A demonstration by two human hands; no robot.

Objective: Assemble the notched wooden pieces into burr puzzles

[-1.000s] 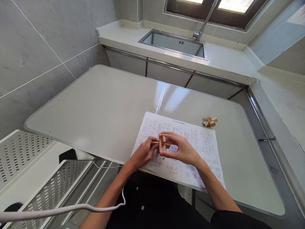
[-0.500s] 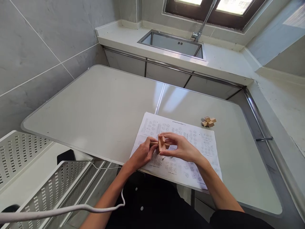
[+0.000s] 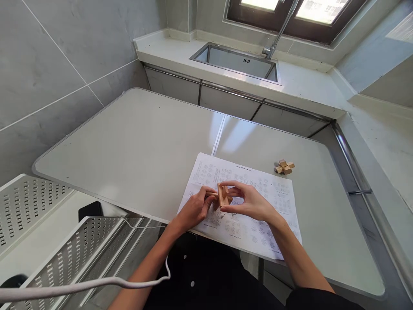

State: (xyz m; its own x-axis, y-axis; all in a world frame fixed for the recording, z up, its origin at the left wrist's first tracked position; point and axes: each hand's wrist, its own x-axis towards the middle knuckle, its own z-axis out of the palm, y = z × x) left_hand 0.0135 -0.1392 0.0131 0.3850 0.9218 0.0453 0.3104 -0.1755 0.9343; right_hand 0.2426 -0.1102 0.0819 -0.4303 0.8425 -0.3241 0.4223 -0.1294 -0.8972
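Note:
Between my hands, over a printed sheet [image 3: 206, 165], is a partly joined wooden burr puzzle [image 3: 222, 196] made of light wooden bars. My left hand [image 3: 198, 206] is closed, pinching a bar on the puzzle's left side with thumb and fingers. My right hand [image 3: 248, 201] grips the ends of an upright bar, thumb at the bottom and fingertips at the top. The fingers hide part of how the bars fit together. A second wooden burr puzzle [image 3: 285, 167], star-shaped and assembled, stands on the table just beyond the sheet's upper right corner.
The sheet lies on a pale folding table [image 3: 135, 142] with a seam across it. Behind are a counter and a sink [image 3: 238, 60]. Perforated white racks [image 3: 74, 254] and a dark phone-like object [image 3: 90, 209] are at lower left. A white cable [image 3: 122, 282] crosses my left forearm.
The upright bar in my right hand has turned and tilted slightly, and sits a little farther right. The view has shifted slightly. Both hands keep their hold.

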